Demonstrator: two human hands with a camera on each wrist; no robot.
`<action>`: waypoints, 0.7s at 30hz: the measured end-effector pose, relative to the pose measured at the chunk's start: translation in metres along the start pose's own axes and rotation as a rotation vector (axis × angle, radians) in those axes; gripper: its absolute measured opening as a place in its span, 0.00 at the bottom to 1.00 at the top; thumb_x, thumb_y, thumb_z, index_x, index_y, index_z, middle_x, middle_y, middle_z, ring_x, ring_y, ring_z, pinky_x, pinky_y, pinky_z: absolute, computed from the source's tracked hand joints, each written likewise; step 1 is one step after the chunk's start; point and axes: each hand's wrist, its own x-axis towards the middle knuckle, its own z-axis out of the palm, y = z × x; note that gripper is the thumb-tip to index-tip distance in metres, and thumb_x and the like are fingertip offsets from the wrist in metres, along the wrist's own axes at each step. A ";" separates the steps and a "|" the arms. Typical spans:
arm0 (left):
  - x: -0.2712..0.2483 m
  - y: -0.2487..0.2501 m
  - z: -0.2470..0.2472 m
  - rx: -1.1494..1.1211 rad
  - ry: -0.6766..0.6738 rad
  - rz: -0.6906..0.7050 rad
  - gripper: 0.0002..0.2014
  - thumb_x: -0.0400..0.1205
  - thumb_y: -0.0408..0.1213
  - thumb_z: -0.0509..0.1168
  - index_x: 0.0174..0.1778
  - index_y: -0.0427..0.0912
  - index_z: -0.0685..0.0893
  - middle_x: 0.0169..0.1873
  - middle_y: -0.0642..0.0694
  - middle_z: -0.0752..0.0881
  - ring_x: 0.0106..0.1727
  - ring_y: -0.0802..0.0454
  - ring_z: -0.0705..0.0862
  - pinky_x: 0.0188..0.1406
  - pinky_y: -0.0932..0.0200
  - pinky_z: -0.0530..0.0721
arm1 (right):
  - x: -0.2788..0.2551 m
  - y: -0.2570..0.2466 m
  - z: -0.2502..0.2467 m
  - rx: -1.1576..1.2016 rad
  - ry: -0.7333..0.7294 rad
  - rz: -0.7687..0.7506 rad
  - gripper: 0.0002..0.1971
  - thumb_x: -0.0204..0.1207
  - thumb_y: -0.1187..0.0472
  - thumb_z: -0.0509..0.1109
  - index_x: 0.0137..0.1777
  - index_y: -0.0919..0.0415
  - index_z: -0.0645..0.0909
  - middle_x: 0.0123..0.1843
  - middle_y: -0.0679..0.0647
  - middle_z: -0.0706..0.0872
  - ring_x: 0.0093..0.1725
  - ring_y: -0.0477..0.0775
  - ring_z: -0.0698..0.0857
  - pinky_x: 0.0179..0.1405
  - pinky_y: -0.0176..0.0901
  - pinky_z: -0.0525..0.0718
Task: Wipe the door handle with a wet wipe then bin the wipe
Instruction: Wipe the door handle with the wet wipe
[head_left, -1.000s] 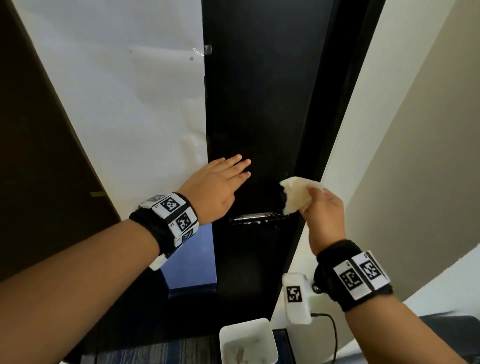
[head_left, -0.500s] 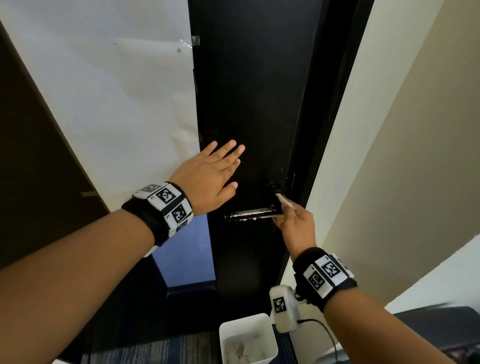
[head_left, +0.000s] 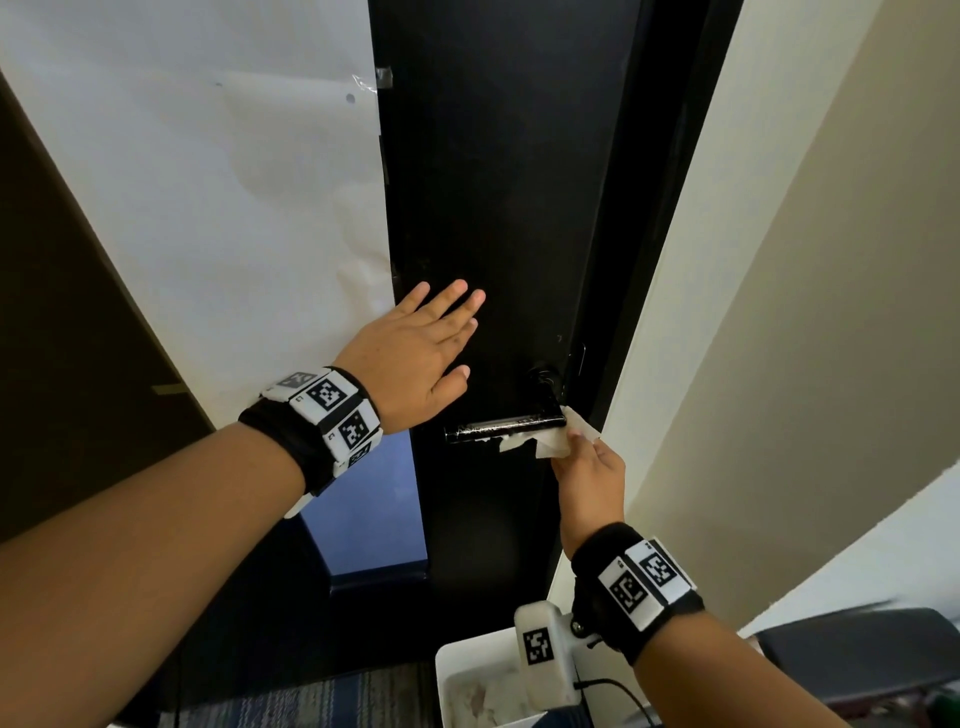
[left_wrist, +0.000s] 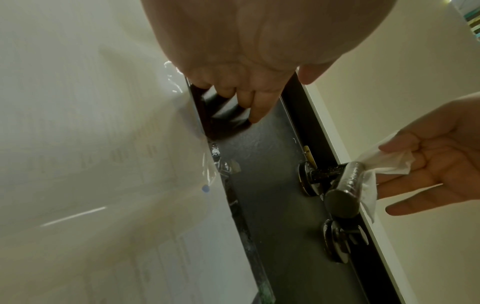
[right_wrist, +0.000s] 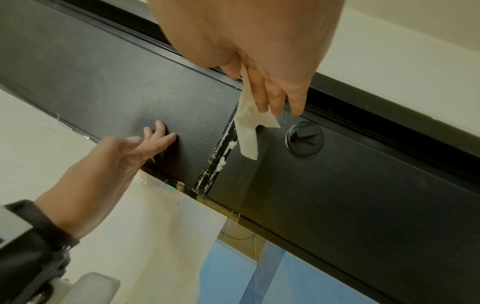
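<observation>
The black lever door handle (head_left: 498, 429) sticks out of the black door (head_left: 493, 182), with white smears along it. My right hand (head_left: 589, 470) pinches the white wet wipe (head_left: 557, 440) between thumb and fingers against the handle's right, pivot end. In the left wrist view the wipe (left_wrist: 381, 166) drapes behind the handle (left_wrist: 346, 185). In the right wrist view the wipe (right_wrist: 248, 127) hangs from my fingers (right_wrist: 275, 96) over the handle (right_wrist: 219, 153). My left hand (head_left: 421, 358) lies flat and open on the door, up and left of the handle. The white bin (head_left: 445, 675) stands on the floor below.
A large white paper sheet (head_left: 208, 208) is taped over the door's left part. A round thumb-turn lock (right_wrist: 303, 136) sits beside the handle. The cream wall (head_left: 779, 312) runs along the right, and a dark seat (head_left: 857, 654) is at lower right.
My right hand came down from above the handle's end, and the wipe now lies against the handle's right end. The left hand has stayed flat on the door.
</observation>
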 end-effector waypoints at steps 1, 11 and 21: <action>0.000 0.000 0.000 -0.001 -0.001 -0.001 0.35 0.82 0.54 0.34 0.81 0.39 0.59 0.84 0.45 0.49 0.84 0.50 0.41 0.82 0.50 0.37 | 0.000 0.000 0.000 0.003 0.001 -0.002 0.17 0.86 0.62 0.56 0.68 0.60 0.82 0.62 0.62 0.88 0.62 0.57 0.86 0.73 0.55 0.78; -0.001 0.000 0.001 0.012 -0.008 -0.003 0.35 0.81 0.54 0.34 0.81 0.39 0.58 0.84 0.45 0.48 0.84 0.50 0.40 0.81 0.50 0.37 | -0.014 0.010 0.014 -0.121 -0.063 -0.018 0.15 0.86 0.61 0.57 0.52 0.65 0.86 0.50 0.64 0.89 0.50 0.59 0.88 0.59 0.51 0.84; 0.000 0.001 0.000 0.013 -0.010 -0.009 0.36 0.81 0.54 0.32 0.81 0.39 0.60 0.84 0.45 0.49 0.84 0.49 0.41 0.82 0.48 0.38 | -0.024 0.013 0.031 -0.120 -0.089 -0.011 0.15 0.86 0.63 0.57 0.44 0.63 0.84 0.37 0.55 0.85 0.36 0.47 0.81 0.41 0.36 0.78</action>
